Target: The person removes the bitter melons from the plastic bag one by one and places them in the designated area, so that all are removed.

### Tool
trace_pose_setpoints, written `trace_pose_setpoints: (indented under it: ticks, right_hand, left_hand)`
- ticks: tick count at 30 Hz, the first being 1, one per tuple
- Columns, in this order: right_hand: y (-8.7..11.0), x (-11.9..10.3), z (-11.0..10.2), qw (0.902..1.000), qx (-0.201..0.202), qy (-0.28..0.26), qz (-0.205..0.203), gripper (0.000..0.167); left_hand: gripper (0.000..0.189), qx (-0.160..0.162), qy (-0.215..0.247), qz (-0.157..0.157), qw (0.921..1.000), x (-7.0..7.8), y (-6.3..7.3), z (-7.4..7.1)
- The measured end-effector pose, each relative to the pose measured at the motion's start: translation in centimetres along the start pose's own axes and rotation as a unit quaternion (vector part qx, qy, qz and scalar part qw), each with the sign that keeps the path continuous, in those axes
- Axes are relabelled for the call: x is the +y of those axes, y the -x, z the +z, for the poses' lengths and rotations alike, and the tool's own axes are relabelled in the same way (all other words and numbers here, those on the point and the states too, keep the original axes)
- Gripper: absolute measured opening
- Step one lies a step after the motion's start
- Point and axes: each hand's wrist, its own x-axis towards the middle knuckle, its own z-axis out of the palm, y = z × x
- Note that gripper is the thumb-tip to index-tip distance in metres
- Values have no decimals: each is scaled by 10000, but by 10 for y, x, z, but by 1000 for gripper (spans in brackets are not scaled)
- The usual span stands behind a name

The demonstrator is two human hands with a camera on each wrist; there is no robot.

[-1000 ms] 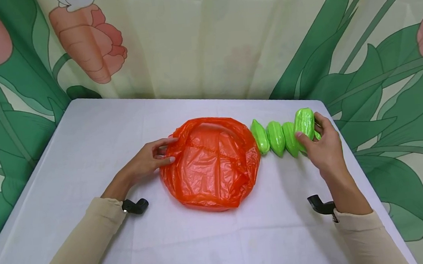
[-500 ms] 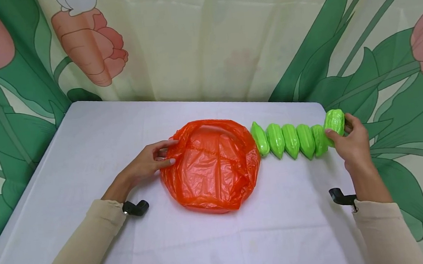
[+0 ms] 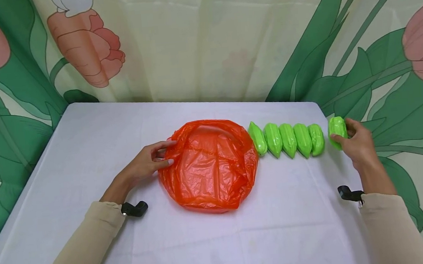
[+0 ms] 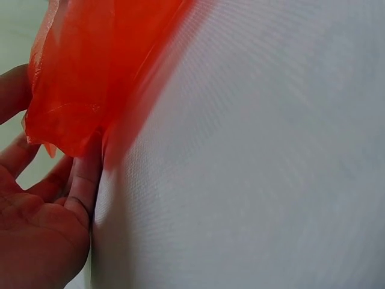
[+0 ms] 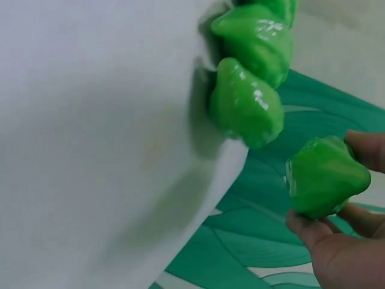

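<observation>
A round, crinkled orange-red plastic bag lies on the white-covered table. My left hand holds its left edge, with the bag's film between thumb and fingers in the left wrist view. My right hand pinches a shiny green ribbed fruit, apparently a star fruit, at the table's right edge. In the right wrist view this star fruit is off the cloth, with fingertips on its sides. Several similar star fruits form a row from the bag's right side, the rightmost a short gap from the held one.
White cloth covers the table, whose right edge runs beneath the right forearm. Behind stands a cream curtain printed with tulips, leaves and a carrot. A black wrist mount juts from the left cuff, another from the right.
My right hand has carried a star fruit to the right, past the row's end, and lowered it. More of the row shows now. The left hand has stayed at the bag.
</observation>
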Motion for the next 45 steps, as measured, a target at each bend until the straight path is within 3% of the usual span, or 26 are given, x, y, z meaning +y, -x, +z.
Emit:
trace_pose_setpoints:
  ticks: [5,23,45]
  right_hand:
    - [-9,13,-1,9991,-228,230,-256,80]
    - [-33,37,-1,9968,-651,353,-293,78]
    - [-38,53,0,9947,-903,402,-274,80]
  left_hand:
    - [64,10,1,-2,10000,1,2,-1]
    - [63,-1,8,-8,10000,2,-1,2]
    - [61,14,-87,130,9999,2,0,1]
